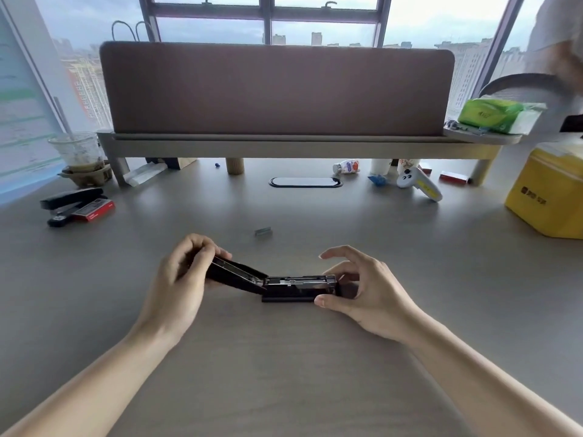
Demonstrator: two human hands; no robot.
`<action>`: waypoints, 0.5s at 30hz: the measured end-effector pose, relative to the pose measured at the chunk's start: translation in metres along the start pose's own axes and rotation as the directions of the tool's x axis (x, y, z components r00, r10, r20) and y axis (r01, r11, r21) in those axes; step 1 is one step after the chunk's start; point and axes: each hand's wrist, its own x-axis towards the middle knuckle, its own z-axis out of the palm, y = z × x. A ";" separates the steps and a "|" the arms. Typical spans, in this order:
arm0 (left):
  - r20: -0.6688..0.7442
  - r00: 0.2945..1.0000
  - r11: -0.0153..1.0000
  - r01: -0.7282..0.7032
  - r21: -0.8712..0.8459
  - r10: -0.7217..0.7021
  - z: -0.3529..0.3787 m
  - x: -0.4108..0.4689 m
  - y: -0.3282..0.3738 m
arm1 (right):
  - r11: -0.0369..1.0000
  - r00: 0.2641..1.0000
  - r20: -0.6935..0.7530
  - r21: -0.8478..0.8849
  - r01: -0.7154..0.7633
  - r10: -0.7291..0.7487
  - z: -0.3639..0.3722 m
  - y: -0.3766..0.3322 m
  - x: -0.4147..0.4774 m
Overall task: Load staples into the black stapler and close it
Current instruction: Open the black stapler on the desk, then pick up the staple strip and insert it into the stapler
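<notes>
A black stapler [290, 288] lies on the grey desk in front of me with its top cover swung open to the left. My left hand [181, 279] grips the raised cover [235, 274] at its far end. My right hand [362, 288] holds the front end of the stapler's base between thumb and fingers, index finger lifted. The metal staple channel [298, 281] lies exposed between my hands; I cannot tell what is in it. A small grey strip of staples [263, 231] rests on the desk beyond the stapler, apart from both hands.
A second black stapler [71, 200] and a red staple box [94, 209] lie at the far left. A desk shelf with a brown screen [277, 89] spans the back. A yellow box [549, 197] stands right, a white controller [419, 184] and small bottle [347, 167] behind.
</notes>
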 end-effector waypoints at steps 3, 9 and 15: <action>0.108 0.994 0.972 -0.017 0.235 -0.009 -0.013 0.006 -0.001 | 1.000 1.000 0.001 0.007 -0.007 0.007 -0.001 -0.001 0.001; 0.292 0.956 0.894 -0.107 0.434 -0.028 -0.019 0.006 0.000 | 1.000 1.000 0.007 0.005 -0.015 0.015 -0.003 -0.001 0.001; 0.273 0.956 0.860 -0.225 0.457 0.105 0.000 0.046 0.017 | 1.000 1.000 0.027 -0.007 0.008 -0.008 -0.002 -0.001 0.005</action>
